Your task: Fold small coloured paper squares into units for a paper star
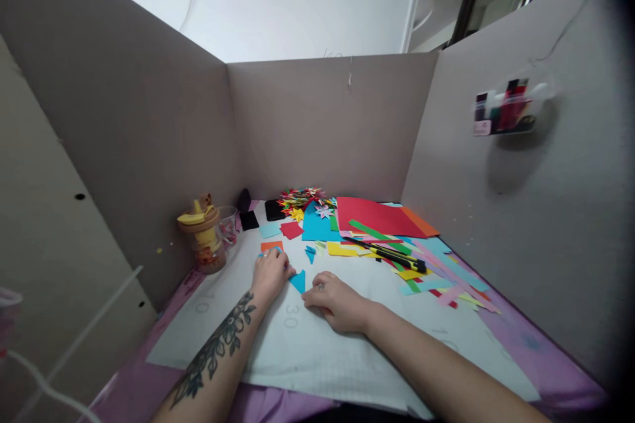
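Note:
A small folded blue paper [298, 281] lies on the white sheet between my hands. The fingertips of my left hand [270, 273], bent and closed together, press on its left corner. My right hand [335, 301] has its fingers curled together at the paper's lower right corner. Just beyond them is another small folded blue piece [310, 254]. Part of an orange square [271, 246] and a bit of blue paper show behind my left hand. The paper's left corner is hidden by my left fingertips.
Paper strips [446, 271] and a black-and-yellow cutter [397, 256] lie at the right. Red sheets [377, 215] and folded paper stars [302, 197] are at the back. A yellow-lidded cup [208, 244] stands at the left, beside a clear cup [227, 225]. Grey partitions [327, 125] surround the table.

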A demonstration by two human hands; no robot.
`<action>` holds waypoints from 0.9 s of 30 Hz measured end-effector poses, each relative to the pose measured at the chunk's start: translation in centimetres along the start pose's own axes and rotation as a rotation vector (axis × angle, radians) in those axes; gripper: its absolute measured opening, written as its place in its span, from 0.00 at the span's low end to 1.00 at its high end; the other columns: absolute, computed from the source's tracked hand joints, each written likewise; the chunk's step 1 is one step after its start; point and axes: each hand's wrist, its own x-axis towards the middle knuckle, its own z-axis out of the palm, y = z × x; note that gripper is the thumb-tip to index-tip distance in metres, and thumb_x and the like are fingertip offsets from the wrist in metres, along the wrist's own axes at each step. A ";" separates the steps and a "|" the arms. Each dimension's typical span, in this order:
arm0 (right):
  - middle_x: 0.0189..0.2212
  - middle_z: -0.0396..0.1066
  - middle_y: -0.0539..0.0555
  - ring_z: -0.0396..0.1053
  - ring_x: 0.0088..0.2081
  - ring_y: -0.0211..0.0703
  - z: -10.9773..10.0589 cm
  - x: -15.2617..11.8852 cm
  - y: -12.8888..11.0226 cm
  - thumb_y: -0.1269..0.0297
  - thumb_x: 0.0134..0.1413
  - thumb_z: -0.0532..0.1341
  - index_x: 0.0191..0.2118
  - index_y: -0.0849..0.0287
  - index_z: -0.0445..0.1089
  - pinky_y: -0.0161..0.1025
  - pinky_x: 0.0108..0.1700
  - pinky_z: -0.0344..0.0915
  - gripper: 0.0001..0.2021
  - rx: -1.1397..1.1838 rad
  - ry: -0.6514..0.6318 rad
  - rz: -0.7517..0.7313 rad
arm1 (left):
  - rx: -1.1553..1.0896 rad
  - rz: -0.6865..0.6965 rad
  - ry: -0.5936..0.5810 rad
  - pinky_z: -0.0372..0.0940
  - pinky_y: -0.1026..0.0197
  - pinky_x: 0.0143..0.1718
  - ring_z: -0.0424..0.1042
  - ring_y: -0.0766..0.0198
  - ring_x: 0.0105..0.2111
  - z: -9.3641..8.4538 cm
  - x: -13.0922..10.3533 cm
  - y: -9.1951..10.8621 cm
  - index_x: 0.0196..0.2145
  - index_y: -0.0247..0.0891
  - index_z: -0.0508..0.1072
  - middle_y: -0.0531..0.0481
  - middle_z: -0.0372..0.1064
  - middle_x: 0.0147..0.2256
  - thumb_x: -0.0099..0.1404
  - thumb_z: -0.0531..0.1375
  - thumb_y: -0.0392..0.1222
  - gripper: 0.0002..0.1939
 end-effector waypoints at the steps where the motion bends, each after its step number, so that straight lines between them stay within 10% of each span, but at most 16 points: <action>1: 0.34 0.71 0.54 0.62 0.41 0.46 0.0 0.0 0.0 0.76 0.48 0.56 0.36 0.55 0.70 0.43 0.46 0.58 0.11 -0.003 0.000 0.003 | 0.004 0.003 0.006 0.53 0.55 0.41 0.61 0.52 0.43 0.0 0.0 0.0 0.34 0.39 0.70 0.45 0.64 0.38 0.58 0.59 0.50 0.12; 14: 0.29 0.69 0.52 0.61 0.38 0.44 0.4 0.2 0.0 0.77 0.42 0.57 0.33 0.56 0.69 0.41 0.44 0.57 0.12 0.055 0.055 0.032 | -0.233 0.029 0.307 0.57 0.58 0.38 0.65 0.58 0.38 -1.0 -1.1 -0.1 0.36 0.38 0.69 0.45 0.66 0.36 0.64 0.49 0.36 0.09; 27: 0.29 0.66 0.53 0.63 0.36 0.42 0.5 0.2 0.2 0.78 0.41 0.57 0.31 0.58 0.70 0.39 0.41 0.60 0.11 0.110 0.111 0.043 | -0.340 0.219 0.015 0.56 0.57 0.40 0.64 0.58 0.38 0.4 -1.4 0.5 0.31 0.41 0.73 0.48 0.68 0.35 0.54 0.60 0.40 0.06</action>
